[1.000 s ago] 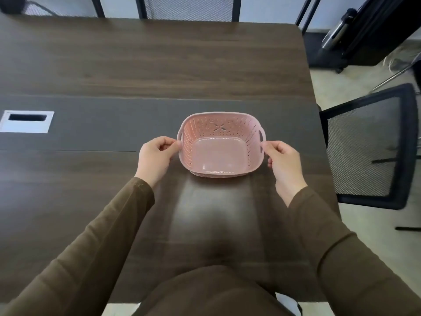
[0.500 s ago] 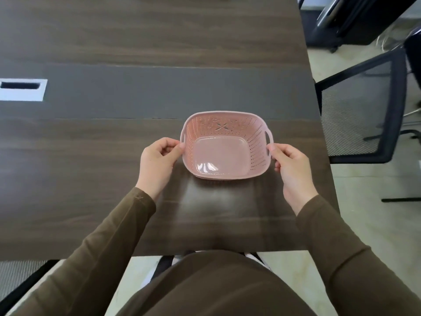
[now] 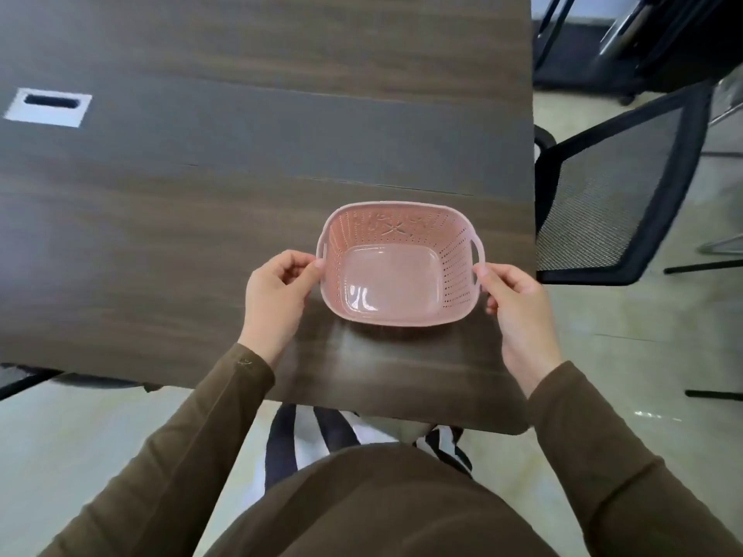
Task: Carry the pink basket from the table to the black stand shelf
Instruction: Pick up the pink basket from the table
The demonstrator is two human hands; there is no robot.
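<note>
Two hands, our left [image 3: 277, 293] and right [image 3: 516, 299], clamp the handles of the perforated pink plastic basket [image 3: 398, 265] above the dark wooden tabletop [image 3: 161, 219], keeping it level for carrying.

No readable text, label, brand, number or sign anywhere in view. Pink basket [image 3: 400, 263] carries only moulded cut-out pattern on far wall, no lettering.
</note>
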